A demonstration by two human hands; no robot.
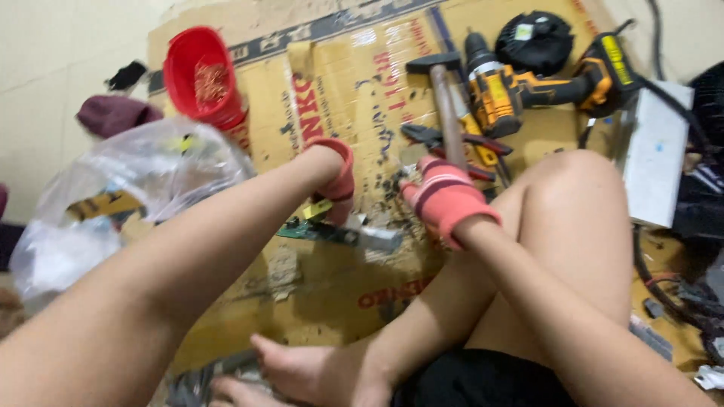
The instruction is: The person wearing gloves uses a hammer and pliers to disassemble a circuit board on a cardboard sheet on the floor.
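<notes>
Right hand [445, 197], gloved in red with pale stripes: I am closing it around the wooden handle of a hammer [445, 113]. The fingers are wrapping the lower end of the handle; the dark head is pointing away from me, up over the cardboard [324, 294].

Left hand [335, 181], in a matching glove: I am pressing it down on a green circuit board [320, 228] lying flat on the cardboard just in front of my shin. Most of the hand is turned away from me, so I cannot tell how far the fingers are curling, only that they are bearing on the board's near end. A grey metal piece [379, 239] is sticking out of the board toward the hammer hand.

Between the hands: dark chips and crumbs [381, 169] are lying scattered on the cardboard.

Beyond the hammer: pliers with red grips [452, 143] are lying under the handle; a yellow and black drill [528, 87] is lying on its side, a round black part [537, 41] behind it.

Left side: a red cup [202, 75] holding small coppery bits, and a clear plastic bag [128, 196] with parts inside.

Right side: my bare knee [573, 196], then a white box [656, 162] and a tangle of cables [679, 294].

Risks, as I judge them: the holding hand is sitting close to where a blow would land, so a glancing swing could catch its fingers. The board is resting loose and could skid or flip. Chips could fly at my bare legs and foot [302, 373].
</notes>
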